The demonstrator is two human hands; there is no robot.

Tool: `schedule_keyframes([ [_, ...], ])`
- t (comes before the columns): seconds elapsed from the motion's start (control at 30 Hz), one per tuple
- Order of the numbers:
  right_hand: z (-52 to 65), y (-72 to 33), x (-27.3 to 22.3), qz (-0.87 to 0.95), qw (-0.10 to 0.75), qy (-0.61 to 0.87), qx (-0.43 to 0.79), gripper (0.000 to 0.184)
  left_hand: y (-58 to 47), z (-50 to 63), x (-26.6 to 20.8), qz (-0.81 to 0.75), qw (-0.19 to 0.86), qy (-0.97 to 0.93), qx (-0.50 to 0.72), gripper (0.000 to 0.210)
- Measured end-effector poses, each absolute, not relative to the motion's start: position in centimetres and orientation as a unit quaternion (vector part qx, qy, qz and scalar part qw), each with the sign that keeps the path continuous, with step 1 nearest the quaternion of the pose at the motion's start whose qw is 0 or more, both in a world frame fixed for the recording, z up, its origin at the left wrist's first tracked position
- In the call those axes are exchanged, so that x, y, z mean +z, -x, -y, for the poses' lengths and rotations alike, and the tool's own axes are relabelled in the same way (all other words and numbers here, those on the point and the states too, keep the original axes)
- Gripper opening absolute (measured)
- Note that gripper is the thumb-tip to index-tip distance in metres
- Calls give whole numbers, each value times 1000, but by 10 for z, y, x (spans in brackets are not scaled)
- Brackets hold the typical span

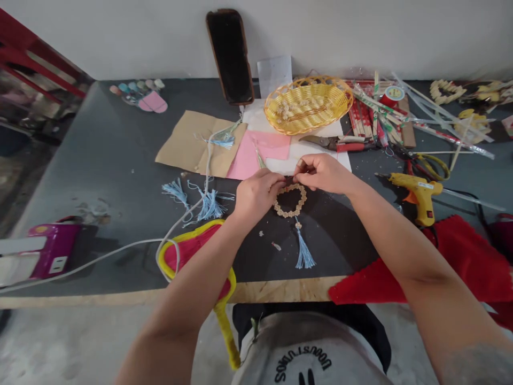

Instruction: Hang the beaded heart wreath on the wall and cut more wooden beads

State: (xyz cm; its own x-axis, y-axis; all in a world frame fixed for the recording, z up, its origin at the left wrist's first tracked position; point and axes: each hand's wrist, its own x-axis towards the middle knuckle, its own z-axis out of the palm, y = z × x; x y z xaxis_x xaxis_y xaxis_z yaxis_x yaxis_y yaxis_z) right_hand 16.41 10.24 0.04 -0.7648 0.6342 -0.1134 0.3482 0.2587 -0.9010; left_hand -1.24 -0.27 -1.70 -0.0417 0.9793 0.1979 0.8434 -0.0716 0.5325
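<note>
A heart-like ring of pale beads [276, 209] lies on the dark table, with a light-blue tassel [305, 251] attached below it by a short cord and a small bead cluster. My left hand [258, 193] is closed in a pinch at the ring's upper left edge. Just above the ring's upper right, my right hand [324, 172] pinches with thumb and forefinger. The fingertips of both hands almost meet. Whatever they grip there, perhaps a fine thread, is too small to make out.
Loose blue tassels [209, 205] lie left of my hands. Behind are brown paper [188, 147], a yellow wicker basket [276, 124], red-handled pliers [352, 146] and a leaning phone [230, 56]. A yellow glue gun [419, 192] and red felt [467, 256] lie right. A white cable [120, 248] crosses the left.
</note>
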Motion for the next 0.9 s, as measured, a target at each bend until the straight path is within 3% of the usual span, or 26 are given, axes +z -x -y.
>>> schedule_keyframes([
  [0.33,-121,-179,0,857,74,325,394,10,19,3,-14,-680,143,-687,214,23],
  [0.57,-123,-187,13,857,-30,332,393,9,23,3,-10,-675,156,-684,228,21],
  [0.9,-123,-189,22,864,-84,333,367,5,25,3,-13,-691,127,-663,259,17],
])
